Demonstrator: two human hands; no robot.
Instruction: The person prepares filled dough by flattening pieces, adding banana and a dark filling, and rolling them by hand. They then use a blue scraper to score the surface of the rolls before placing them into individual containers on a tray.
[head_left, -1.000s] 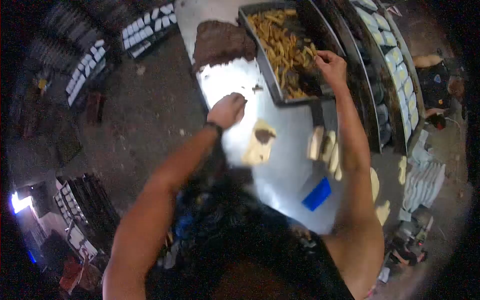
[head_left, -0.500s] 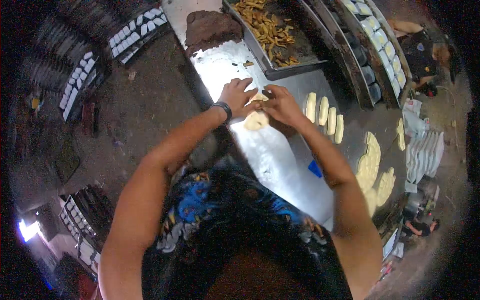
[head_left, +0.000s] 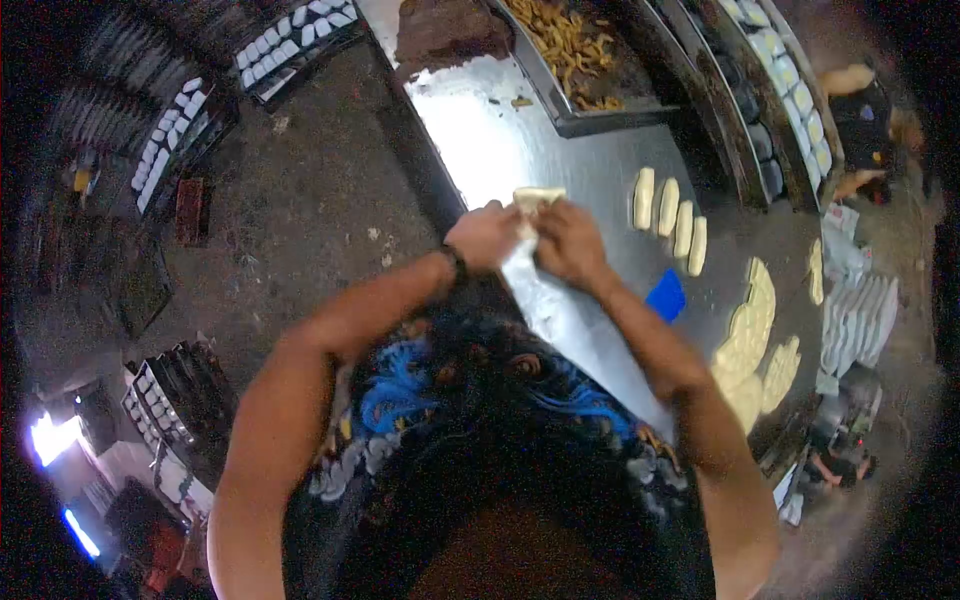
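Note:
A pale piece of dough lies on the shiny metal table, its far edge showing beyond my hands. My left hand, with a dark band at the wrist, is closed on the dough's near left side. Opposite it, my right hand curls its fingers onto the right side. Both hands are slightly blurred, and they hide most of the dough. To the right of my right hand lie several dough strips. A blue flat piece, perhaps a scraper, rests near my right forearm.
Beyond my hands sit a brown mass of filling and a metal tray holding yellow-brown pieces. More dough lies at the right. Racks of filled trays stand at the far right, with a person beyond them. Trays of white pieces are at left.
My hands have drawn closer together and slightly toward me, closing over the dough. The dark filling between them no longer shows. The view has shifted, so more of the blue piece shows.

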